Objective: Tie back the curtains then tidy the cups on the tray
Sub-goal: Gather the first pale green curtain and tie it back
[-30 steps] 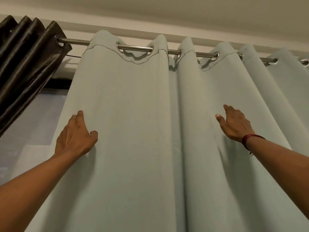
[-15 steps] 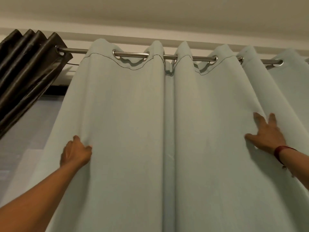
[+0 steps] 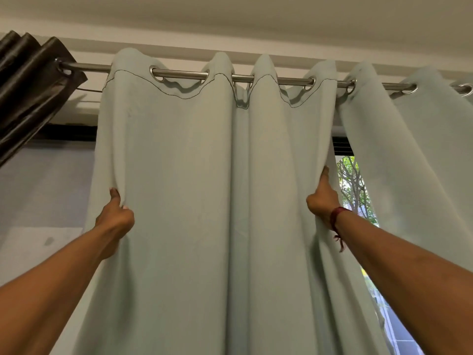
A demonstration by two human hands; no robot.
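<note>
I am working the first step: gathering the pale curtain (image 3: 192,188), which is hanging from the rod (image 3: 179,73) across the centre of the frame. The left grip (image 3: 115,213) is clamping its left edge at centre left. The right grip (image 3: 321,198) is clamping its right edge beside the window gap (image 3: 353,180). In my judgement, the next move is calling for both edges to be bunched together and a tie to be located.

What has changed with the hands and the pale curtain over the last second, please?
The right hand slid rightward and grips the right edge of the pale green curtain, pulling it aside so a gap shows the window. The left hand closed on the left edge. The rod and dark curtain stayed put.
</note>
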